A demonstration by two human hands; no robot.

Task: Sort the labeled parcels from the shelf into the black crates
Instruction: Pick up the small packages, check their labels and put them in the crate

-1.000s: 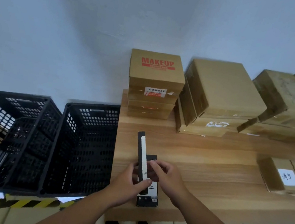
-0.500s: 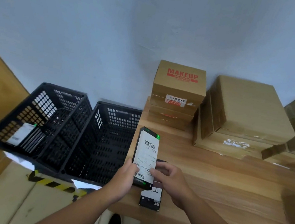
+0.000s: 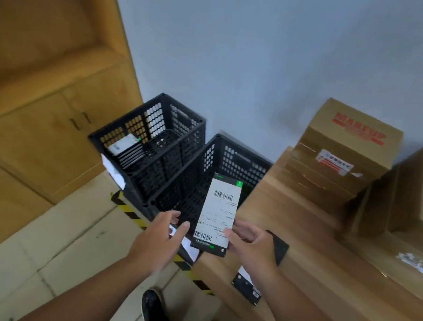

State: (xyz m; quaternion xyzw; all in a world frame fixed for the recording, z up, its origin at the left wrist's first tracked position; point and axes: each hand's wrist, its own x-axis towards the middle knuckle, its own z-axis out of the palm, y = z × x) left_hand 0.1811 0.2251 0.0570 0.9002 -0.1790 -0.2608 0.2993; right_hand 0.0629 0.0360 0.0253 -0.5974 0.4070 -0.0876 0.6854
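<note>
Off the shelf (image 3: 291, 226) now and held over the nearer crate (image 3: 244, 150), the parcel (image 3: 218, 213) faces label-up, where it earlier stood edge-on. Right hand (image 3: 250, 244) grips its lower edge; left hand (image 3: 158, 237) hangs released beside it. A drop looks next.

Parcel storeroom: taped cardboard cartons (image 3: 347, 155) on a wooden shelf (image 3: 313, 256), black mesh crates (image 3: 209, 160), hazard-striped floor tape (image 3: 129, 212).

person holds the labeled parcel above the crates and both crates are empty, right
Not quite. The head view shows the left crate already holds a white-labelled parcel, so they are not both empty. The right hand does hold the labeled parcel above the crates, over the right crate.
</note>
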